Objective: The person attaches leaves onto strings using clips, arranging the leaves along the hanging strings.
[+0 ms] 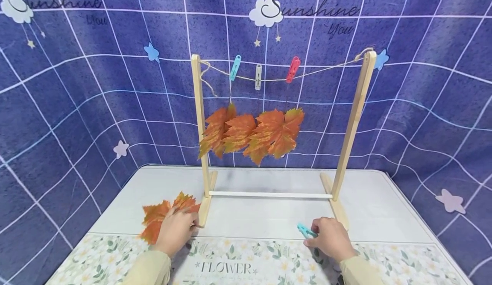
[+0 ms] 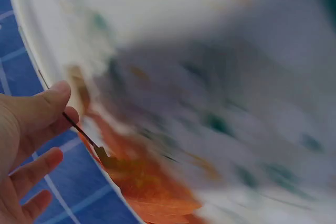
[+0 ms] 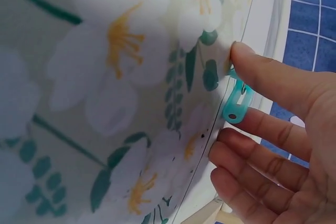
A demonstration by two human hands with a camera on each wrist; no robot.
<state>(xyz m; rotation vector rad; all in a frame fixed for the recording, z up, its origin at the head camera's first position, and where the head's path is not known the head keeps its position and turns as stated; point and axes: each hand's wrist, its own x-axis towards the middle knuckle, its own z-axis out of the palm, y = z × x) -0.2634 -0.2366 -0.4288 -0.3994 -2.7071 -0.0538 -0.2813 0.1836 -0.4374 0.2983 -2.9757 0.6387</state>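
Observation:
My left hand (image 1: 177, 230) pinches the thin dark stem of an orange artificial maple leaf (image 2: 149, 187) between thumb and forefinger, just left of the wooden rack. In the left wrist view the stem runs down from the fingertips to the leaf. My right hand (image 1: 329, 237) holds a turquoise clothespin (image 1: 306, 230) between thumb and forefinger, low over the table near the rack's right foot. Its other fingers are loosely bent in the right wrist view. More orange leaves (image 1: 265, 133) hang from the string (image 1: 326, 71) by a turquoise clothespin (image 1: 235, 68), a white clothespin (image 1: 258, 77) and a red clothespin (image 1: 293, 69).
The wooden rack (image 1: 351, 127) has two posts, splayed feet and a white lower bar (image 1: 269, 195). It stands on a white table (image 1: 265, 221) whose front has a flower-print cover (image 1: 238, 255). A blue gridded curtain (image 1: 96, 105) surrounds the back and sides.

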